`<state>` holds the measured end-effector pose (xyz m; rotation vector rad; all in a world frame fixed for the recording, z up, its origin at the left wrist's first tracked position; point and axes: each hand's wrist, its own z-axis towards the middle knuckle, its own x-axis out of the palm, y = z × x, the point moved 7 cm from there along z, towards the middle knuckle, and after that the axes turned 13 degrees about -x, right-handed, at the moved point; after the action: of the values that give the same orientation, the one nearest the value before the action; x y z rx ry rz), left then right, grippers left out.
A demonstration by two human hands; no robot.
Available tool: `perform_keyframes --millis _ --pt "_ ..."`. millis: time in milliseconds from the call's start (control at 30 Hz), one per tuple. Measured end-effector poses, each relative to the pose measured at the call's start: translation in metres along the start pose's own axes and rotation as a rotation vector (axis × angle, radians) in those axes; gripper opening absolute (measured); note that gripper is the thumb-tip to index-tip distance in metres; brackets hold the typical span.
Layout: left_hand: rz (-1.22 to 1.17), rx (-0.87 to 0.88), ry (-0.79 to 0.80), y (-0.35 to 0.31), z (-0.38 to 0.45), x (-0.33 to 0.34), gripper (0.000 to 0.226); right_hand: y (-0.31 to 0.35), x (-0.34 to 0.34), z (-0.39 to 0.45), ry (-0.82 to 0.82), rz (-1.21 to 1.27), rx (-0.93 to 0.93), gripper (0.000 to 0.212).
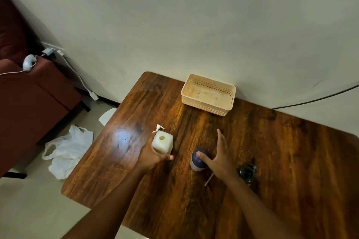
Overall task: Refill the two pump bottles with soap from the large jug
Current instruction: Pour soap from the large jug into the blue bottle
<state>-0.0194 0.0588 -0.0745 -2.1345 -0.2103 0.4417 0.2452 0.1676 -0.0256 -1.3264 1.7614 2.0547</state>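
Head view, the only one supplied. Both forearms enter from the bottom edge, cut off above the elbow, over a dark wooden table [281, 161] whose near and right portions run out of frame. The left hand [150, 156] is wrapped around a cream square bottle [162, 141]; its fingers pass behind the body and are mostly hidden, with the thumb showing at the lower right corner. That bottle stands upright, long axis vertical, its open neck facing the camera, so the sides are foreshortened and any fill level cannot be judged. A white pump head [159, 128] lies on the table just behind it, nozzle pointing right; its tube is hidden by the bottle. The right hand [218, 158] is spread, fingers extended toward the far wall, thumb resting on the dark blue rounded top of a second bottle [198, 159]; the fingers are not closed on it. This bottle also appears upright, white lower body partly seen, base hidden under the hand. A thin pale tube [208, 179] projects from beneath the right wrist, its upper end concealed. A dark round object [247, 171] sits just right of the wrist, too dim to identify. A beige perforated basket [207, 97] stands at the far edge against the wall. On the floor at left lies a white plastic bag [68, 149] beside a maroon sofa [29, 91], partly cut off.
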Motion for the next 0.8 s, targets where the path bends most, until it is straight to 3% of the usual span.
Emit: perform_keyframes --millis 300,600,800 --pt "0.001 -0.006 -0.036 0.007 0.007 0.000 0.086 -0.023 0.043 -0.021 0.107 0.116 0.167 0.141" --pt "0.022 0.025 -0.088 0.012 0.012 0.002 0.074 -0.036 0.062 -0.024 -0.076 0.098 0.234 0.105" --pt "0.009 0.040 -0.079 0.000 0.014 0.006 0.079 -0.029 0.048 -0.021 -0.149 0.138 0.225 0.084"
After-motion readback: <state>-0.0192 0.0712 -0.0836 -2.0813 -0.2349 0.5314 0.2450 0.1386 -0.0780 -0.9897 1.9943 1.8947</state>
